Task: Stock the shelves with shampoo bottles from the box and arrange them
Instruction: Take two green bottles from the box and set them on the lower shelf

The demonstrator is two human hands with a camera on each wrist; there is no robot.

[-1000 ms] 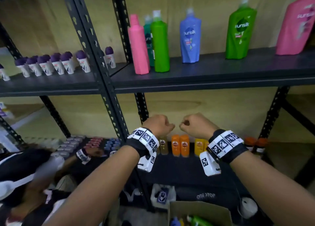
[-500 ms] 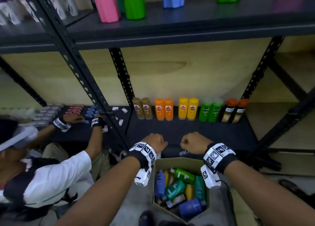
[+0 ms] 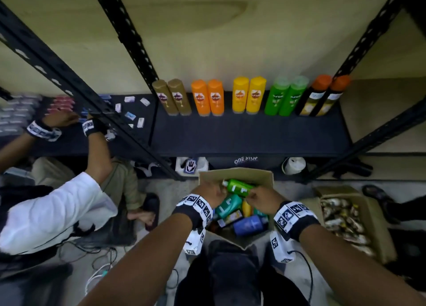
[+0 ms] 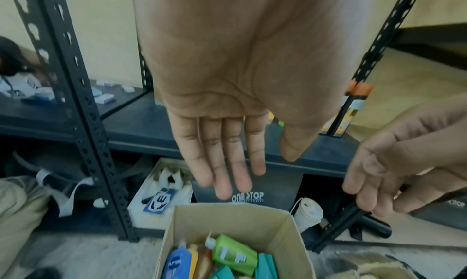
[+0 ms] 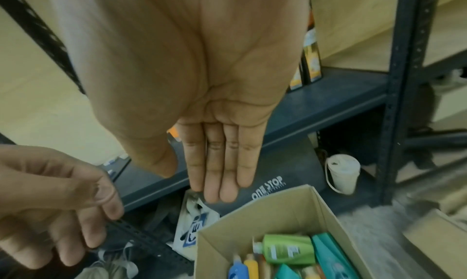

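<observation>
An open cardboard box [image 3: 235,173] on the floor holds several shampoo bottles lying down, a light green bottle [image 3: 239,187] on top at its far end. In the head view my left hand [image 3: 212,195] and right hand [image 3: 260,198] hover at either end of that bottle. The left wrist view shows my left hand [image 4: 222,163] above the box [image 4: 227,219] with straight fingers, holding nothing. My right hand [image 5: 220,163] is likewise flat and empty over the green bottle [image 5: 288,248]. Paired bottles stand along the back of the low shelf [image 3: 249,135].
Another person [image 3: 53,209] crouches at the left, hands on the neighbouring shelf. A second box [image 3: 345,218] sits on the floor at the right. A white cup [image 3: 294,165] and a bag lie under the shelf. Black slanted posts [image 3: 129,121] frame the shelf.
The view has swung down from the upper shelf to the floor box. Both hands, fists before, have dropped over the box and uncurled.
</observation>
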